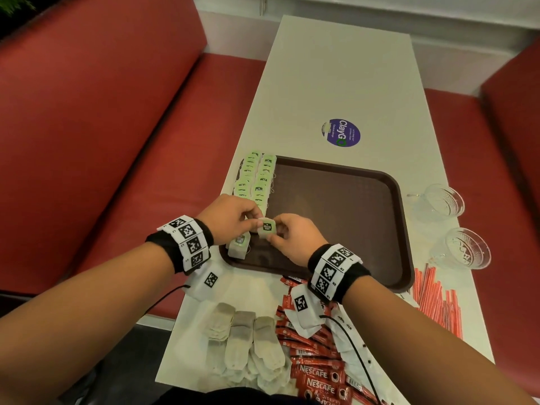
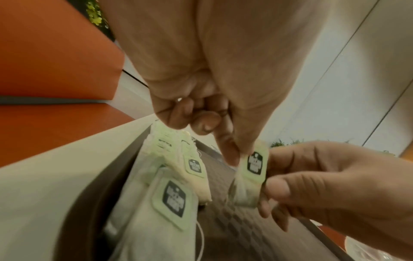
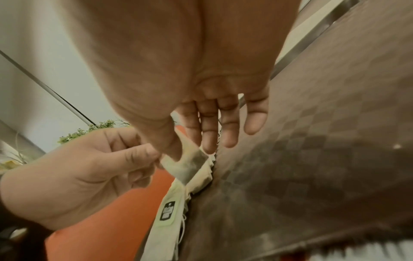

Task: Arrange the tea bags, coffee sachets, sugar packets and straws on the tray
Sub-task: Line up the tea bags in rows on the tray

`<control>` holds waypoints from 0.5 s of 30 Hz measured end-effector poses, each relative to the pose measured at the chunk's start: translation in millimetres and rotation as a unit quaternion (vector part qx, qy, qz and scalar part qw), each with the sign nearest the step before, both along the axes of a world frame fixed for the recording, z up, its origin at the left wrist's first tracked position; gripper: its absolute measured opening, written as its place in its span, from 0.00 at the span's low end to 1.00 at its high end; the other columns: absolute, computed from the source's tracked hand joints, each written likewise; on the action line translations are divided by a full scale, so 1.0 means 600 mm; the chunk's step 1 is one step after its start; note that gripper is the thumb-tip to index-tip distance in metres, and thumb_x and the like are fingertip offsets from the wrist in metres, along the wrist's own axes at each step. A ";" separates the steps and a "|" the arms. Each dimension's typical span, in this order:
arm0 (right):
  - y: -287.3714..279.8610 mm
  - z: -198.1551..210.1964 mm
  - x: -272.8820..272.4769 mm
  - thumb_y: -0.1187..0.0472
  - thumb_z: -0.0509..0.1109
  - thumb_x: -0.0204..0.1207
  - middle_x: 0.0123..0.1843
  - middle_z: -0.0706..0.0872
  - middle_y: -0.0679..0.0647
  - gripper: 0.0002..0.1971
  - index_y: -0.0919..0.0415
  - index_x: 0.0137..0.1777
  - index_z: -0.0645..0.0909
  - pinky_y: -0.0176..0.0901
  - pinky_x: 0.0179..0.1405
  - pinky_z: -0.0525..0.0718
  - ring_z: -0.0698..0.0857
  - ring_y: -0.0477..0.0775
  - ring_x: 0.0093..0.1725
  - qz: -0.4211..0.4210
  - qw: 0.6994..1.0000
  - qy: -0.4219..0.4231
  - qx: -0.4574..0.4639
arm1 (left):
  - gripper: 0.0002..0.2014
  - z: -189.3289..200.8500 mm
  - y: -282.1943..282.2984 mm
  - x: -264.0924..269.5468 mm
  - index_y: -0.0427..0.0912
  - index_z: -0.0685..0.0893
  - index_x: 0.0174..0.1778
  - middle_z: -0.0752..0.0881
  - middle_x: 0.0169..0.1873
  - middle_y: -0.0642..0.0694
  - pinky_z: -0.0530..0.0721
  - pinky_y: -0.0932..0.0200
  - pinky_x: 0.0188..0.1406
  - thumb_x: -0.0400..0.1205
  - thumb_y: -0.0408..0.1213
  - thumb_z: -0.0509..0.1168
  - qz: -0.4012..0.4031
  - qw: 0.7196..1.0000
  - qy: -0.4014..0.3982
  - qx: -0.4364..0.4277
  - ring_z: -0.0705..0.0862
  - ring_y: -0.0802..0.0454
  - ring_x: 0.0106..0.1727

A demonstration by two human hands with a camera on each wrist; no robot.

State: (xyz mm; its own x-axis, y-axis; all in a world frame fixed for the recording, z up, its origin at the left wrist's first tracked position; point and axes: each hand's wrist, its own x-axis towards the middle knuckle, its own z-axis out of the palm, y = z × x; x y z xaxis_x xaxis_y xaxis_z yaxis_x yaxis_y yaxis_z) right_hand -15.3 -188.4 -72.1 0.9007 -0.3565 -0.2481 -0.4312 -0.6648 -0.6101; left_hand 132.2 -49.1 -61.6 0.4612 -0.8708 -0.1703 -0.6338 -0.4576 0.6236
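A dark brown tray [image 1: 336,206] lies on the white table. Two rows of green-tagged tea bags [image 1: 257,176] run along its left edge. Both hands hold one more tea bag [image 1: 266,228] just above the tray's near left part. My left hand [image 1: 230,217] pinches its top edge, and my right hand [image 1: 292,235] pinches its side between thumb and fingers. The left wrist view shows this tea bag [image 2: 252,174] between my left fingertips [image 2: 230,153] and the right hand [image 2: 324,185]. In the right wrist view the tea bag [image 3: 187,164] hangs under my right thumb.
Loose tea bags [image 1: 245,343] lie near the table's front edge, with red coffee sachets [image 1: 315,355] beside them. Red straws [image 1: 438,302] lie at the right. Two glass cups [image 1: 444,201] [image 1: 464,248] stand right of the tray. Red bench seats flank the table.
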 end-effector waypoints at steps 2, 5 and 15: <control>-0.005 -0.007 0.003 0.56 0.69 0.81 0.58 0.83 0.51 0.18 0.54 0.70 0.80 0.46 0.59 0.81 0.82 0.54 0.59 0.008 0.999 0.032 -0.024 | 0.03 -0.005 -0.004 0.011 0.53 0.89 0.43 0.87 0.34 0.59 0.81 0.65 0.40 0.81 0.47 0.73 0.002 0.999 -0.019 0.050 0.84 0.64 0.36; -0.009 -0.014 0.009 0.58 0.65 0.82 0.65 0.79 0.56 0.23 0.56 0.77 0.75 0.54 0.70 0.78 0.75 0.60 0.69 0.026 0.995 0.081 -0.049 | 0.06 -0.014 -0.015 0.025 0.51 0.89 0.44 0.88 0.36 0.57 0.84 0.61 0.45 0.82 0.47 0.71 0.008 0.993 -0.049 0.108 0.86 0.58 0.41; -0.007 -0.020 0.033 0.54 0.65 0.83 0.61 0.82 0.59 0.20 0.55 0.74 0.79 0.50 0.62 0.81 0.81 0.63 0.63 0.074 0.988 0.123 -0.059 | 0.09 -0.019 -0.035 0.025 0.53 0.82 0.45 0.85 0.39 0.55 0.83 0.54 0.46 0.80 0.54 0.70 0.074 0.983 -0.108 0.128 0.84 0.52 0.45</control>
State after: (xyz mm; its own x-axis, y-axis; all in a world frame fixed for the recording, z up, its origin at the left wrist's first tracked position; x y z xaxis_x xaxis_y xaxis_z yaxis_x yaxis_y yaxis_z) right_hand 4.4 -192.4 -83.8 0.8628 -0.2648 -0.4307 -0.4492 -0.7924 -0.4127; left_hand 147.0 -70.1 -72.9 0.6295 -0.7320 -0.2605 -0.6526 -0.6801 0.3341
